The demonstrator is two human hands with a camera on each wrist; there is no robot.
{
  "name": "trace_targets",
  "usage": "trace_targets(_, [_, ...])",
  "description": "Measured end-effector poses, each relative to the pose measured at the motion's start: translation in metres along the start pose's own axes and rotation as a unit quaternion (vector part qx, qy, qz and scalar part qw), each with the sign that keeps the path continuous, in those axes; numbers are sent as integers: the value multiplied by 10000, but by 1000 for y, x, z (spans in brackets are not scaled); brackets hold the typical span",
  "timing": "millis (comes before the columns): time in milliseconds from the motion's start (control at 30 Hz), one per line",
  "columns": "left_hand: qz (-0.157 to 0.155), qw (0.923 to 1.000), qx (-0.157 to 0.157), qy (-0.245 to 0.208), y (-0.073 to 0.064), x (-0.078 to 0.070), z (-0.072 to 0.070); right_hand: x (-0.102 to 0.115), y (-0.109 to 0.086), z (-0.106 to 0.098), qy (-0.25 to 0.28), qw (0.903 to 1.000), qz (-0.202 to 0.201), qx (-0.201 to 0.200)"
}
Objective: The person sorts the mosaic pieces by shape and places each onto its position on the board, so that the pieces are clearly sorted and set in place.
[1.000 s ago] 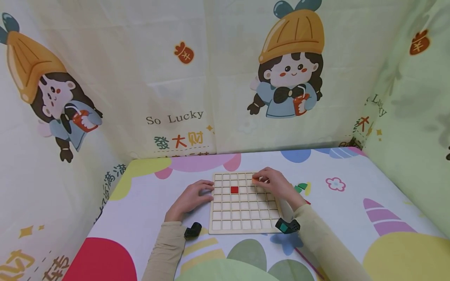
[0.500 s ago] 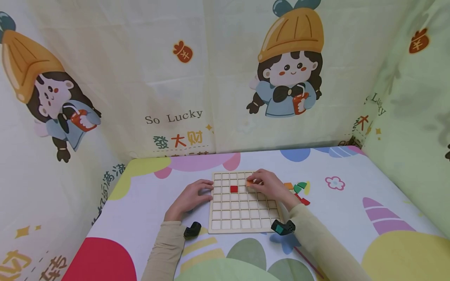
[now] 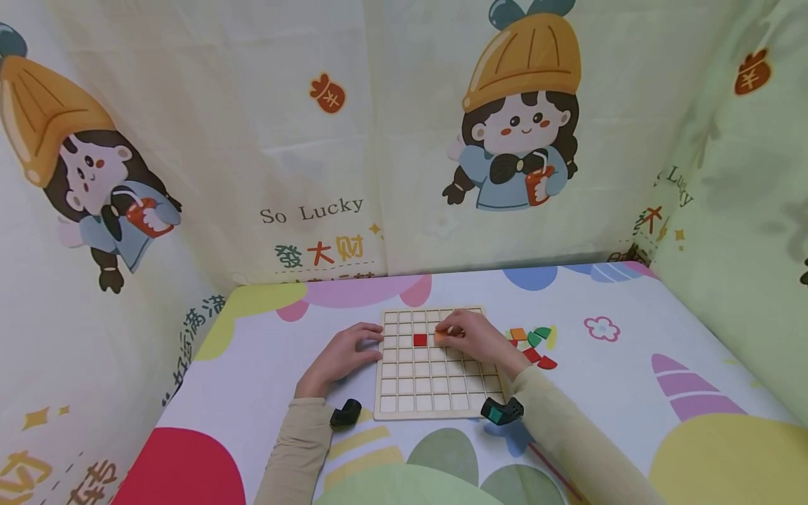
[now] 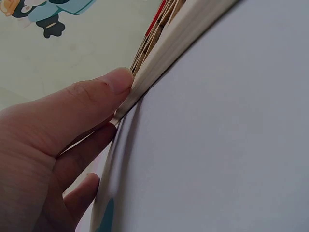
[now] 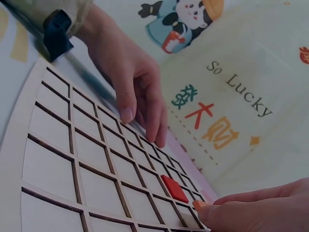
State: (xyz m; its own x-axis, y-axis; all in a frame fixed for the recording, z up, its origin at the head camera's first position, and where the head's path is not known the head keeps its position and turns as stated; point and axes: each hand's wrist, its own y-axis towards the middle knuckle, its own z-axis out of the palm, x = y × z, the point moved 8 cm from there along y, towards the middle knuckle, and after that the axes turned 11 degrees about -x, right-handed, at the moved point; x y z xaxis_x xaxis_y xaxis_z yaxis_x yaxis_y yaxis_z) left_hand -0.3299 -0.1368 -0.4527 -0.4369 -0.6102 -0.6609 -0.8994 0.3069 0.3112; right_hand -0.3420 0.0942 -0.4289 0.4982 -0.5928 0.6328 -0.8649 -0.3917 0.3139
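A wooden grid board [image 3: 407,405] lies on the table, with a flat red square tile [image 3: 420,340] sitting in one of its cells. Between thumb and fingers, my right hand [image 3: 476,337] pinches an orange tile [image 3: 439,338] over the board, one cell to the right of the red tile. The right wrist view shows the orange tile [image 5: 198,205] at the fingertips, partly hidden by them, close to the red tile [image 5: 174,188]. My left hand [image 3: 344,356] rests at the board's left edge; in the left wrist view its thumb and fingertips touch the board's side [image 4: 159,70].
Right of the board lies a loose group of small tiles, among them an orange square [image 3: 517,334], a green piece [image 3: 534,339], a red piece [image 3: 547,362] and a yellow piece [image 3: 552,338]. A patterned cloth [image 3: 606,386] covers the table; printed curtains [image 3: 410,140] stand behind.
My right hand has moved left and slightly nearer across the board with the orange tile, toward the red tile. More loose tiles show behind its wrist. My left hand stays put.
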Motion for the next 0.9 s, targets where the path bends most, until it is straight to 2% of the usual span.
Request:
trace_targets(133, [-81, 10000, 22, -17, 0, 2, 0, 1, 0, 4, 39, 9999, -160, -21])
trace_targets(267, [-6, 10000, -6, -2, 0, 1, 0, 2, 1, 9, -26, 9996, -285, -13])
trace_targets(600, [71, 10000, 1, -57, -1, -2, -1, 4, 2, 16, -163, 9998, -95, 11])
trace_targets(900, [-76, 9999, 36, -56, -2, -1, -1, 2, 3, 15, -186, 9998, -66, -47])
